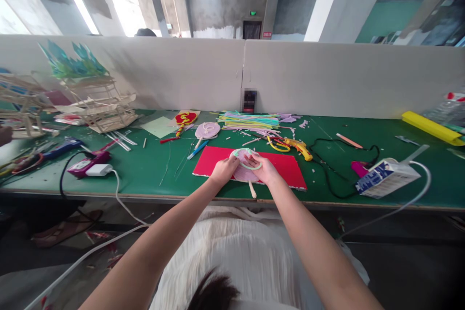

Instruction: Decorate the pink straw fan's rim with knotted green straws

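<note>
A round lilac fan (244, 173) with a pale handle (252, 190) lies over a red board (290, 169), its handle toward me. A mint-green pipe cleaner (255, 168) curves across the fan's face and along its upper edge. On the fan's left side, my left hand (225, 170) is closed, its fingertips pinching the green strip near the upper rim. At the right side, my right hand (266, 168) has its fingers bent over the fan, with the green strip held against them. My fingers cover parts of the fan's edge.
Behind the board lie a second lilac fan (208, 130), a red-and-yellow ornament (186, 118), a blue pen (198, 150) and a pile of pipe cleaners (250, 120). A yellow glue gun (300, 148) is at right, near a cable and a carton (388, 178). A stick model (98, 106) stands left.
</note>
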Demonstrator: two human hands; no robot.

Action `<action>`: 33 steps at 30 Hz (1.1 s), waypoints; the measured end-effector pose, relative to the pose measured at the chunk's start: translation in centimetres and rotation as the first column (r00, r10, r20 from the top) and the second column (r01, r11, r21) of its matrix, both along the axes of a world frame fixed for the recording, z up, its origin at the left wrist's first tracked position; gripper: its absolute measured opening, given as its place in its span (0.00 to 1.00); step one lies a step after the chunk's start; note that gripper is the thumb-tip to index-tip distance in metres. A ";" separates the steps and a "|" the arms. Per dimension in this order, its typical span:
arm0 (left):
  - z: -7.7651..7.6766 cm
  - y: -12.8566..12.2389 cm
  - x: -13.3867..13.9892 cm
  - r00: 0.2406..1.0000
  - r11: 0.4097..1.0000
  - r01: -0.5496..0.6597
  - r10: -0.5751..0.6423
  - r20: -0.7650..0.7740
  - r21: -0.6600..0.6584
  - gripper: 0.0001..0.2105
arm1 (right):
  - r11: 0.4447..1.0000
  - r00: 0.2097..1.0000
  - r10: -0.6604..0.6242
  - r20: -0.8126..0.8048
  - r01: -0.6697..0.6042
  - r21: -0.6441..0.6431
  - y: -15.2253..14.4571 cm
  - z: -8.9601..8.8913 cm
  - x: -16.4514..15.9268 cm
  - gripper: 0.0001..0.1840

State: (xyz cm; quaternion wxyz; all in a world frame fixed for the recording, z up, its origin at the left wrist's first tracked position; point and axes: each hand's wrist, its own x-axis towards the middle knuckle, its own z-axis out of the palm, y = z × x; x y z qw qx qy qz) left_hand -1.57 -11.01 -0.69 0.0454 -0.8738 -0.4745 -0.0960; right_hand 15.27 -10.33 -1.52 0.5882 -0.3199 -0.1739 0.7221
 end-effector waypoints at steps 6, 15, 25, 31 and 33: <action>-0.1 -0.1 -0.2 1.000 0.999 0.004 -0.004 -0.010 0.032 0.12 | 1.000 1.000 0.003 -0.011 -0.003 0.024 0.0 -0.1 0.0 0.09; 0.1 -0.1 -0.2 1.000 0.998 0.004 -0.003 -0.025 0.068 0.10 | 0.999 0.999 0.031 -0.008 -0.031 0.025 0.3 -0.5 0.1 0.08; 0.1 -0.1 -0.2 1.000 0.999 -0.016 0.017 -0.019 0.045 0.09 | 0.999 0.999 0.037 0.005 -0.037 0.027 0.4 -0.7 0.2 0.08; 0.1 0.0 -0.3 1.000 0.999 -0.023 0.023 -0.006 0.027 0.09 | 0.999 0.999 0.037 0.007 -0.037 0.031 0.3 -0.5 0.1 0.08; 0.0 0.1 -0.3 1.000 0.999 -0.026 0.026 -0.001 0.024 0.10 | 0.999 0.999 0.036 0.008 -0.037 0.032 0.3 -0.5 0.1 0.08</action>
